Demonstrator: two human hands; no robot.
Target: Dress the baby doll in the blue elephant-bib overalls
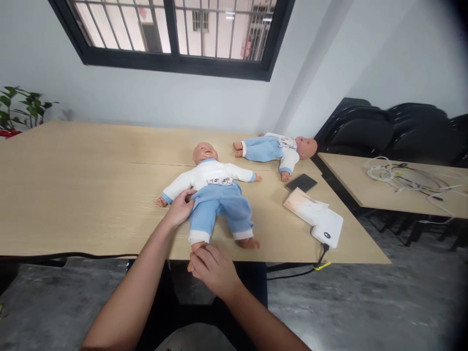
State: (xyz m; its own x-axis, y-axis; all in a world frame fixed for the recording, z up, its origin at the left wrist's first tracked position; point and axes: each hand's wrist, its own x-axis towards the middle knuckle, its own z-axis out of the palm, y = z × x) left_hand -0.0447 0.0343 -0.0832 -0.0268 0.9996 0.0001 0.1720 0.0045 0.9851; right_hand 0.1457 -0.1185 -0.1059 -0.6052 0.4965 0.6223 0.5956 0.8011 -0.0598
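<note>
A baby doll (214, 187) in a white top and blue trousers lies on its back on the wooden table (80, 195), feet toward me at the front edge. My left hand (180, 207) pinches the waistband of the blue trousers at the doll's hip. My right hand (214, 268) is closed round the doll's foot that hangs over the table edge. A second doll (278, 148) in the same clothes lies on its side farther back to the right, touched by neither hand.
A dark phone (301, 183), a pack of tissues (305, 204) and a white device (327, 226) with a cable lie right of the near doll. A second table (365, 190) holds white cables. Black chairs (369, 129) stand behind it. A plant (18, 109) is far left.
</note>
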